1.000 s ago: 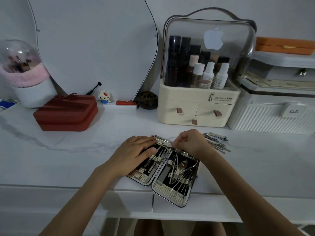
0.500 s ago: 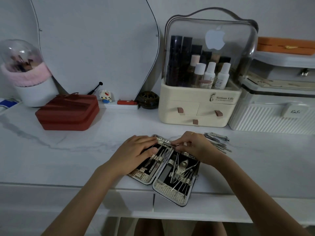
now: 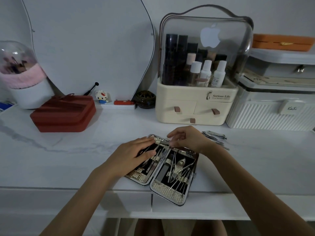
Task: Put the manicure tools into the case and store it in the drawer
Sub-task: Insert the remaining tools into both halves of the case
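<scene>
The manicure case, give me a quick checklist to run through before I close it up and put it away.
1. Manicure case lies fully open on the table: ok.
2. All tools inside: not ok, loose tools lie on the table right of the case.
3. Left hand steadies the left half, fingers flat on it: ok.
4. Right hand at the case's top edge; whether it pinches a tool: cannot tell.
5. Tools in the right half sit under their straps: ok, as far as the view shows.
6. Drawer ready to take the case: not ok, it is shut.
</scene>
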